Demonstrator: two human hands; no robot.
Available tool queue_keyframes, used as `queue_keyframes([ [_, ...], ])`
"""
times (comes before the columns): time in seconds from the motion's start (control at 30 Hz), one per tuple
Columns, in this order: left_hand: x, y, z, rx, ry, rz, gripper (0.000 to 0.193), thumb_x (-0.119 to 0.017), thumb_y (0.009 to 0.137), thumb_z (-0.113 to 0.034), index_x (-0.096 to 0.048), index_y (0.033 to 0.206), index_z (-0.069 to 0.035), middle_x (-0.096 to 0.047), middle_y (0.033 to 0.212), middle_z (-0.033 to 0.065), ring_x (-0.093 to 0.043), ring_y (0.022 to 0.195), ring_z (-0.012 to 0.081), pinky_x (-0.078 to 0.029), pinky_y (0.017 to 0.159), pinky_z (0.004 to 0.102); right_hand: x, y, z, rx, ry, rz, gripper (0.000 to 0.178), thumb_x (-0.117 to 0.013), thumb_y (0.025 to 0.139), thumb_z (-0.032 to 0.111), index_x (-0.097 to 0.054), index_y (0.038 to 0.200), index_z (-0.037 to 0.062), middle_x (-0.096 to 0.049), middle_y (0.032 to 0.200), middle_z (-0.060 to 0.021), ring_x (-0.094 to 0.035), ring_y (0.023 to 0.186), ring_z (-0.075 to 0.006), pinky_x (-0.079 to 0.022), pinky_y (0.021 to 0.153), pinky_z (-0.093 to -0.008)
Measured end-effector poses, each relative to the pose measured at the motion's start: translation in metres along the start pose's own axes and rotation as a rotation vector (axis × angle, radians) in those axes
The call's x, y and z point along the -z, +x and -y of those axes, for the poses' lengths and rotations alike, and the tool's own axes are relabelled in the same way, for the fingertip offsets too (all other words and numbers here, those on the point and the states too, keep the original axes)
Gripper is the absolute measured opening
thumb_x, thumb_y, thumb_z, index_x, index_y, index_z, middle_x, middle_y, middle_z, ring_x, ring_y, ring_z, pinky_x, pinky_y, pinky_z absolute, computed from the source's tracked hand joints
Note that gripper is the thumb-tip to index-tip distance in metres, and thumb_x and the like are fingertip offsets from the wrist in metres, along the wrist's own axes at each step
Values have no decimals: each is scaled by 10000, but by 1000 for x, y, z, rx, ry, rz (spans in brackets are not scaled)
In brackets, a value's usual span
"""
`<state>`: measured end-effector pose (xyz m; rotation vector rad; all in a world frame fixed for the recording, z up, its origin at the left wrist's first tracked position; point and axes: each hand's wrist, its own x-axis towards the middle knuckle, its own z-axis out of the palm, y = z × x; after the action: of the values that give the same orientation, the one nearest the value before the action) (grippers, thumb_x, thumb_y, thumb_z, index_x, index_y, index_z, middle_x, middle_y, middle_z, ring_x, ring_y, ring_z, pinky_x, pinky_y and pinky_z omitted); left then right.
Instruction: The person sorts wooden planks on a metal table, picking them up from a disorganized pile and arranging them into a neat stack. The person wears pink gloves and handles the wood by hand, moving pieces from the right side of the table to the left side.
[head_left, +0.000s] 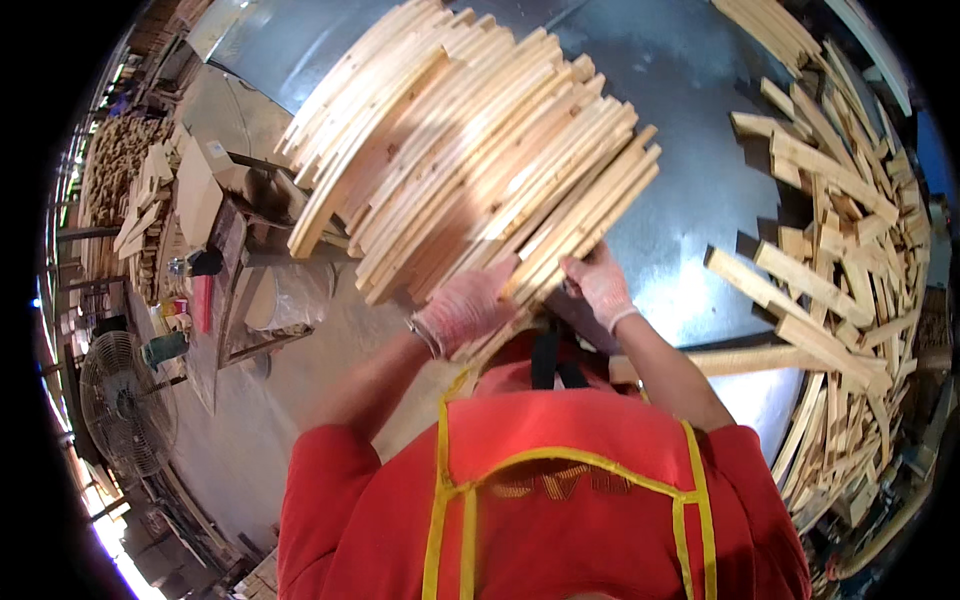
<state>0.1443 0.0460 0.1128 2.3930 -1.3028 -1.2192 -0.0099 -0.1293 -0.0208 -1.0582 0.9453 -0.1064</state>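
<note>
Both gloved hands, left hand [462, 312] and right hand [600, 283], had fingers clamped on the near ends of a thick bundle of wooden slats [470, 150], raised above the metal surface [680, 210] so the slats stayed together.

Thick bundle of pale wooden slats [470, 150] (long, slightly fanned), tilted above the metal table.

Grey metal table [690, 190]: loose heap of short wooden slats [840, 260] lying along right side.
</note>
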Motion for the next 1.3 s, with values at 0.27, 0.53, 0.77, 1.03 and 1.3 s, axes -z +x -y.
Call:
queue_keyframes([
  [0.27,10,5,97,-161,597,-783,672,-817,800,-306,-615,1423,-154,-578,1462,146,-503,1391,401,-407,1163,543,32,-35,61,36,36,-137,457,-728,932,102,-544,1342,17,-705,1043,-98,-693,818,-177,-579,621,-314],
  [0.53,48,27,104,228,451,-542,1057,-897,704,-545,-436,1583,-180,-445,1590,130,-421,1470,377,-320,1207,562,-70,80,108,41,-348,144,596,-733,909,239,-483,1294,-141,-678,971,-225,-692,963,-250,-574,859,-382],
  [0.77,70,54,100,365,343,-515,1028,-770,817,-711,-419,1593,-135,-485,1578,152,-482,1451,336,-362,1187,552,-25,44,60,168,-366,504,231,-596,963,172,-579,1116,0,-600,832,-71,-572,765,-200,-499,719,-380],
  [1.03,91,102,74,424,93,-551,955,-713,838,-766,-496,1456,-71,-659,1347,179,-637,1255,325,-520,1045,443,17,-7,17,-313,-242,114,703,-693,997,263,-337,1582,107,-693,909,-94,-664,778,-229,-535,609,-348],
  [1.3,101,99,84,337,91,-574,996,-710,849,-726,-445,1543,-63,-647,1378,207,-620,1274,378,-466,1072,477,27,96,-60,447,-830,295,538,-760,945,251,-517,1386,60,-718,1013,-107,-703,1022,-275,-606,711,-393],
])
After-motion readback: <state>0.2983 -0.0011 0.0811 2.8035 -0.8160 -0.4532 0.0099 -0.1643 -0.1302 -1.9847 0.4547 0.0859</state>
